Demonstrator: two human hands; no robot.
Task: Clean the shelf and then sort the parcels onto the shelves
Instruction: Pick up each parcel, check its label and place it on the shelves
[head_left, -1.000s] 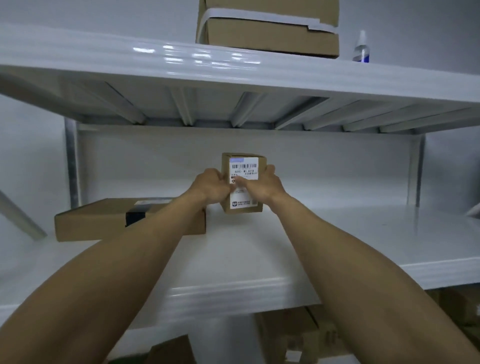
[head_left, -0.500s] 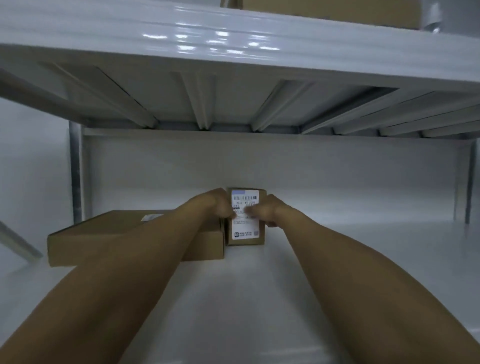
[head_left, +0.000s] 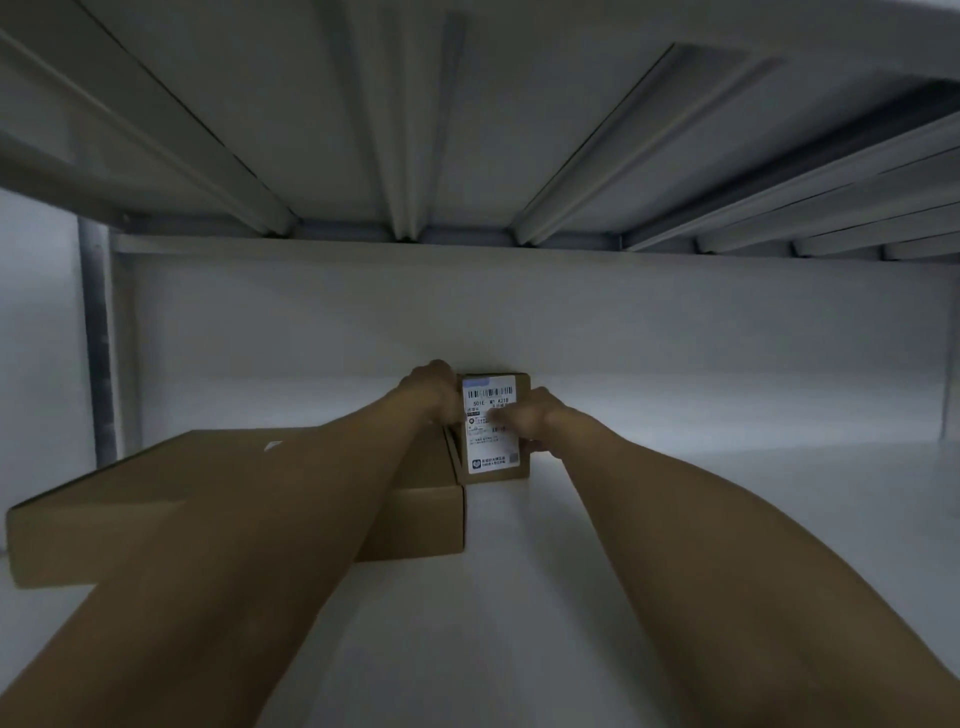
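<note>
The one head-worn, wide-angle camera looks from inside the bay between two shelf boards, facing forward toward the back wall (head_left: 519, 312) and tilted slightly down. Both forearms run from the bottom corners up to mid-frame, where the left hand (head_left: 434, 395) and right hand (head_left: 530, 423) grip a small parcel (head_left: 493, 452) at full arm's reach, the farthest point from the lens. Above the hands, the ribbed underside of the upper shelf (head_left: 467, 130) fills the top third, close overhead. Nearer than the hands, the white shelf board (head_left: 519, 623) runs toward the lens. Left of the left hand, a flat parcel (head_left: 156, 493) lies closer to the camera.
</note>
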